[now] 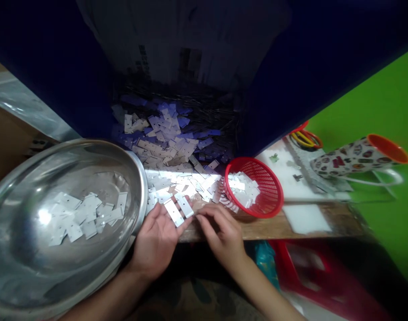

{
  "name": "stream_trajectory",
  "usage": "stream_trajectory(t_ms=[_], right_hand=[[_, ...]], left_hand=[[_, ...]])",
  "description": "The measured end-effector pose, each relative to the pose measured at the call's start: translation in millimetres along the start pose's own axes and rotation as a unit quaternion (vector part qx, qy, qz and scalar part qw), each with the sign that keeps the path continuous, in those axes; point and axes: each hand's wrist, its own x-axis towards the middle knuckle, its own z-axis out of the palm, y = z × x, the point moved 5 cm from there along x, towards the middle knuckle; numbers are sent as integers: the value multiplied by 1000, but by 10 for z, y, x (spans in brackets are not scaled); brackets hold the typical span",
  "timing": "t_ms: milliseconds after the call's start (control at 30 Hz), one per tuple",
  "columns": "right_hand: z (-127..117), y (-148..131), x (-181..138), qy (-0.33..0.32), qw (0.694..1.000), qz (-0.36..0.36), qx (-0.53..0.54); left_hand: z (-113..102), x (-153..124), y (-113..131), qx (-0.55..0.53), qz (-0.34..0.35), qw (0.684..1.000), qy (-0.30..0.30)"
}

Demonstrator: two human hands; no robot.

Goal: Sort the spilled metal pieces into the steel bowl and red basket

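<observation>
My left hand (pixel 158 243) is palm up in front of the pile, holding two small flat metal plates (pixel 173 211) side by side across its fingers. Each plate is pale, oblong and has small holes. Close to their right edge is my right hand (pixel 220 229), its fingers curled and thumb near the fingertips; whatever may be between them is hidden. Beyond both hands spreads a heap of similar plates (pixel 166 147). To the left, a large steel basin (pixel 100 267) contains more plates. A red plastic basket (pixel 272 191) with plates in it stands right of the heap.
Dark blue panels (pixel 284 89) enclose the heap on both sides. On the right are a patterned mug (pixel 347 158) lying tilted, yellow and red rings (pixel 304 139), and a white block (pixel 307 218) on the wooden table edge (pixel 260 231). A red plastic stool-like object (pixel 324 276) sits below.
</observation>
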Motion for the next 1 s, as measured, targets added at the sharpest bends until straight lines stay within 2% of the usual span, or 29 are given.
stream_trajectory(t_ms=[200, 300, 433, 600, 700, 833, 1000], right_hand=[[63, 88, 11, -24, 998, 59, 9], [61, 99, 35, -19, 996, 81, 25], [89, 131, 194, -13, 996, 89, 13], [465, 49, 488, -171, 980, 36, -94], [633, 22, 575, -218, 965, 18, -147], [670, 79, 576, -222, 967, 39, -119], [610, 141, 526, -193, 975, 65, -89]], left_hand=[[18, 2, -21, -3, 1, 1000, 8], [-41, -37, -53, 44, -7, 998, 34], [-160, -132, -165, 109, -52, 991, 63], [-212, -182, -214, 120, -65, 988, 77], [-220, -179, -175, 116, -60, 988, 87], [-231, -173, -140, 109, -61, 988, 88], [-206, -160, -167, 114, -67, 989, 72]])
